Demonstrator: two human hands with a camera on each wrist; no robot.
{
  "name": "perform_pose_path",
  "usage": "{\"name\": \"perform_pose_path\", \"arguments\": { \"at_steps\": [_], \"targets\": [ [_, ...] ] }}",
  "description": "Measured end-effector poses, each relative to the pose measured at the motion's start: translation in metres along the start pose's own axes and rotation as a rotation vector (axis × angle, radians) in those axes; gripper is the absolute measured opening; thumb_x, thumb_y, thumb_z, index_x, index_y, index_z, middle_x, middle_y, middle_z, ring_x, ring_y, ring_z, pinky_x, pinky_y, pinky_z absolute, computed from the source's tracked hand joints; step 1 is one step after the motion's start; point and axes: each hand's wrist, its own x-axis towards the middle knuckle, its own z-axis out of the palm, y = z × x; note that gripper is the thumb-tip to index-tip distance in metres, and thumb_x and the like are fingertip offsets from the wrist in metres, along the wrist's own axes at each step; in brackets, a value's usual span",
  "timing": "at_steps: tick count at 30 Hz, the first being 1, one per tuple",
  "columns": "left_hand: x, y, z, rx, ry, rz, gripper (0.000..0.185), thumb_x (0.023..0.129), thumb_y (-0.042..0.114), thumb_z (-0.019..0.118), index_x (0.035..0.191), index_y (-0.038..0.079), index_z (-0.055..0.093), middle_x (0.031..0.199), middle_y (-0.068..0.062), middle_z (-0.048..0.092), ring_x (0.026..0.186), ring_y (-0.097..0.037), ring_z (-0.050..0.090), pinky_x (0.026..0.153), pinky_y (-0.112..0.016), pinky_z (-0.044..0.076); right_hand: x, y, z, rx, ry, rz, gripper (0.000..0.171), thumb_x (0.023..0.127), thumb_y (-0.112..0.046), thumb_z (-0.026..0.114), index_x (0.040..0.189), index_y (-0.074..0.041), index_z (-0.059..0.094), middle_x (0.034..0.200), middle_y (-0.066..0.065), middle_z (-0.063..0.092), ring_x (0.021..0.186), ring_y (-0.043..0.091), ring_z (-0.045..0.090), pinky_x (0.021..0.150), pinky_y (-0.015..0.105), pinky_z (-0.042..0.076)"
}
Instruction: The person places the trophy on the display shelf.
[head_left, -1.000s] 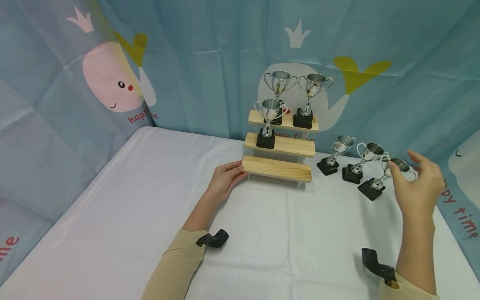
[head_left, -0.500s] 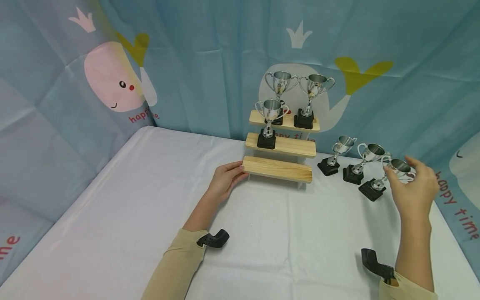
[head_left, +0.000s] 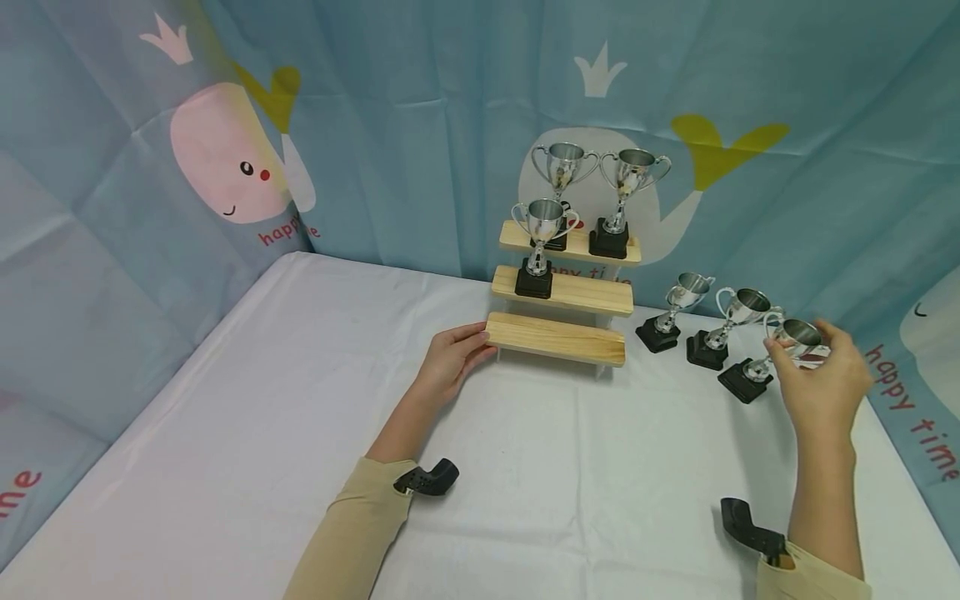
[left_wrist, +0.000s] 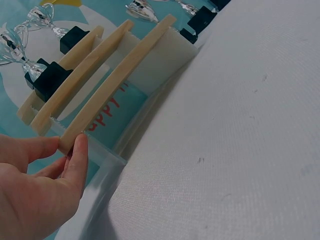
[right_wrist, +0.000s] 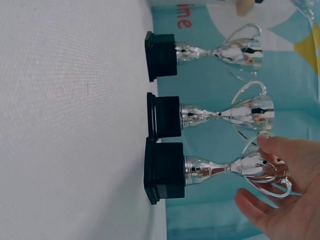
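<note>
Right hand (head_left: 821, 383) at about 4 o'clock on the white table (head_left: 300, 400), fingers curled loosely around the bowl of the nearest trophy (head_left: 772, 354), thumb on its near side; in the right wrist view fingertips (right_wrist: 265, 145) touching the silver cup (right_wrist: 255, 167), thumb below the handle, black base (right_wrist: 165, 171) down on the cloth. Not clamped tight, but closing round it. Two more trophies in the same row just beside it toward 11 o'clock: the middle one (head_left: 723, 325) and the far one (head_left: 671, 308), each upright on a black base, all three standing apart from one another.

Left hand (head_left: 450, 360) at about 12 o'clock, fingers nearly straight, thumb and fingertips resting on the left end of the lowest step (head_left: 555, 337) of a small wooden stand (head_left: 566, 292); in the left wrist view thumb (left_wrist: 77, 160) pressed flat against the board's end. Hands well apart.

One trophy (head_left: 538, 246) on the middle step, two trophies (head_left: 588, 196) on the top step at the back. Blue whale-print curtain (head_left: 225, 158) behind everything.
</note>
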Motion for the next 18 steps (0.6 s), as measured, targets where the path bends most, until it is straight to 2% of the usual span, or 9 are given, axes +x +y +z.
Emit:
{"name": "perform_pose_path", "arguments": {
  "at_steps": [2, 4, 13, 18],
  "targets": [
    [0.0, 0.0, 0.0, 0.001, 0.002, -0.001, 0.04, 0.109, 0.0, 0.055, 0.148, -0.01, 0.052, 0.151, -0.026, 0.052, 0.132, -0.03, 0.06, 0.099, -0.024, 0.062, 0.0, 0.001, 0.0, 0.013, 0.004, -0.003, 0.064, 0.101, -0.022, 0.072, 0.154, 0.003, 0.047, 0.154, 0.026, 0.052, 0.077, -0.015, 0.038, 0.062, -0.005, 0.026],
    [0.0, 0.0, 0.0, -0.001, 0.0, -0.001, 0.04, 0.109, 0.0, 0.055, 0.148, -0.01, 0.052, 0.15, -0.026, 0.052, 0.132, -0.03, 0.06, 0.099, -0.024, 0.062, -0.001, 0.001, -0.001, 0.019, 0.001, 0.003, 0.064, 0.101, -0.022, 0.072, 0.154, 0.004, 0.047, 0.154, 0.027, 0.052, 0.071, -0.02, 0.031, 0.06, -0.007, 0.026],
    [0.0, 0.001, 0.0, -0.004, -0.006, -0.002, 0.041, 0.109, 0.0, 0.055, 0.148, -0.01, 0.051, 0.151, -0.026, 0.052, 0.133, -0.031, 0.059, 0.1, -0.025, 0.061, -0.004, -0.01, -0.009, -0.008, -0.07, 0.097, 0.067, 0.103, -0.026, 0.068, 0.16, -0.003, 0.042, 0.163, 0.018, 0.044, 0.089, -0.003, 0.039, 0.058, -0.002, 0.029],
    [0.0, 0.001, 0.0, -0.011, -0.005, -0.001, 0.041, 0.109, 0.0, 0.054, 0.149, -0.01, 0.051, 0.15, -0.026, 0.052, 0.135, -0.032, 0.058, 0.099, -0.025, 0.062, -0.004, -0.015, -0.015, -0.016, -0.106, 0.097, 0.068, 0.103, -0.026, 0.07, 0.161, -0.005, 0.041, 0.164, 0.017, 0.043, 0.091, -0.002, 0.041, 0.057, 0.0, 0.03]
  ]
}}
